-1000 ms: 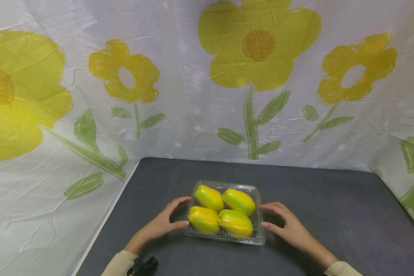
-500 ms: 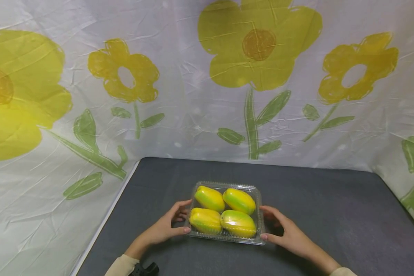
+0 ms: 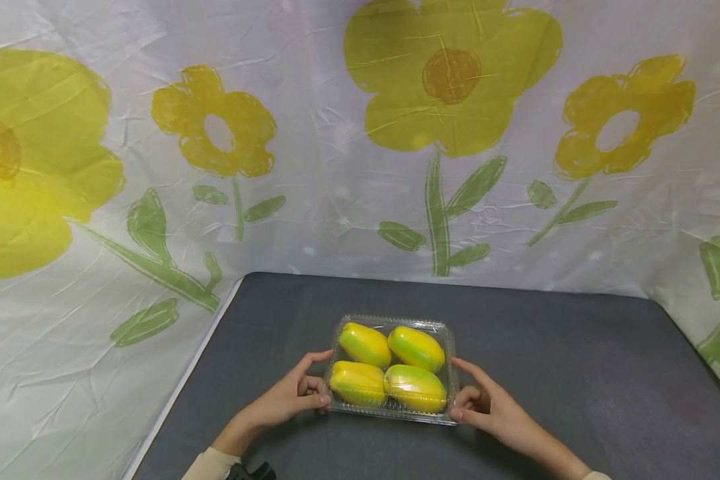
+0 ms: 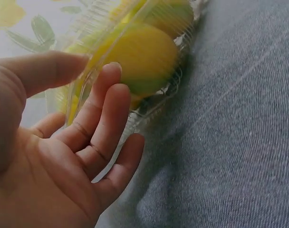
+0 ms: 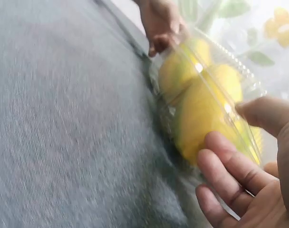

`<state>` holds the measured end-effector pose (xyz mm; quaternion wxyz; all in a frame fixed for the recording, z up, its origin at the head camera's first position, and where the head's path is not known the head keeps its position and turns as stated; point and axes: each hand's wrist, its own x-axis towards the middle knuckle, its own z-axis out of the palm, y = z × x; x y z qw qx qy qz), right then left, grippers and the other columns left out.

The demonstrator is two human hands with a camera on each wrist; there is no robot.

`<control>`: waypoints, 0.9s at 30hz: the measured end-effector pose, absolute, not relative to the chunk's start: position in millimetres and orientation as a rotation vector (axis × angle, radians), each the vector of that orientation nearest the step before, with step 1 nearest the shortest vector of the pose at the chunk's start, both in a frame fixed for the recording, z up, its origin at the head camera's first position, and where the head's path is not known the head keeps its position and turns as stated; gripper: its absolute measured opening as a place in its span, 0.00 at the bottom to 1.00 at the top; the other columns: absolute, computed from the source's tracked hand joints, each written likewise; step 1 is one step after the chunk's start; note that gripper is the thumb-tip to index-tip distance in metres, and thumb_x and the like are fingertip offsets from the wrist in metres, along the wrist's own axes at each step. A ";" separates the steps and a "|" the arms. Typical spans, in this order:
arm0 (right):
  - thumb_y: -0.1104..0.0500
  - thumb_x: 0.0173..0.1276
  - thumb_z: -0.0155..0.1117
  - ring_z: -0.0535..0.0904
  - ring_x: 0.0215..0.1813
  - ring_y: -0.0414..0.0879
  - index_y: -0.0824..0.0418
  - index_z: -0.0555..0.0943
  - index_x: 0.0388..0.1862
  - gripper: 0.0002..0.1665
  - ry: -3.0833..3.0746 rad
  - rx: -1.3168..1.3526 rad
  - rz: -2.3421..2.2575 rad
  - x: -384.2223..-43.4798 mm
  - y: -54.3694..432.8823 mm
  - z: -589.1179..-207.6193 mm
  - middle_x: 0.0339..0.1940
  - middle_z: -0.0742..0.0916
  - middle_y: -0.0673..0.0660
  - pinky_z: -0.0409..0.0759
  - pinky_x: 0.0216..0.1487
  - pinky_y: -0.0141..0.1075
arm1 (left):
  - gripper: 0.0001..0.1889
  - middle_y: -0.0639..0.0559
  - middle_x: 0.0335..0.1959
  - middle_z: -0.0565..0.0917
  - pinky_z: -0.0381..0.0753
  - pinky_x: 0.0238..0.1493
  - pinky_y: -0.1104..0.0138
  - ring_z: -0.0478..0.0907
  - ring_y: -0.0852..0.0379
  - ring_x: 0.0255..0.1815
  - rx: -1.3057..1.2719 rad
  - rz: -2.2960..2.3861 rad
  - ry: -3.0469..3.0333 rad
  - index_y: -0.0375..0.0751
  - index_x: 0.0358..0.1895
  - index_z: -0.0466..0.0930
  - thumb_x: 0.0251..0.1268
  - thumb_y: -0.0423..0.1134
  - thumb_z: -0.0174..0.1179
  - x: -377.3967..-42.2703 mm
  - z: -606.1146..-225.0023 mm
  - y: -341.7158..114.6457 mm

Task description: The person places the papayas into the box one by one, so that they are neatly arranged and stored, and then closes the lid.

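Note:
A clear plastic clamshell container (image 3: 392, 417) with several yellow-green, mango-like fruits (image 3: 416, 388) lies between the two hands. My left hand (image 3: 288, 393) pinches its left rim, thumb near the front corner and index finger stretched toward the back. At the opposite side, my right hand (image 3: 497, 408) grips the right rim in much the same way. In the left wrist view the thumb (image 4: 54, 71) is at the lid's edge with the other fingers bent beneath it. The right wrist view shows the right thumb (image 5: 265, 113) at the rim, fingertips below.
The container is on a dark grey cloth-covered table (image 3: 576, 360). White fabric (image 3: 318, 200) printed with yellow flowers hangs behind and at both sides. A black strap device (image 3: 253, 472) sits on the left wrist by the sleeve (image 3: 211, 465).
The front fruits have shifted slightly right inside the container. Both thumbs have come in at the rims, and the middle fingers of both hands have curled in, index fingers left extended.

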<state>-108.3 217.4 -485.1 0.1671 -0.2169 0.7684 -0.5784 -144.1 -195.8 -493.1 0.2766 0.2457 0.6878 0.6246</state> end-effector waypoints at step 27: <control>0.64 0.64 0.68 0.80 0.32 0.33 0.67 0.42 0.80 0.57 2.022 -0.454 -1.823 -97.4 205.1 -476.8 0.28 0.86 0.44 0.82 0.36 0.31 | 0.42 0.59 0.27 0.80 0.82 0.36 0.69 0.82 0.61 0.32 0.572 1.700 1.906 0.43 0.78 0.44 0.69 0.35 0.61 -139.9 -492.3 -191.1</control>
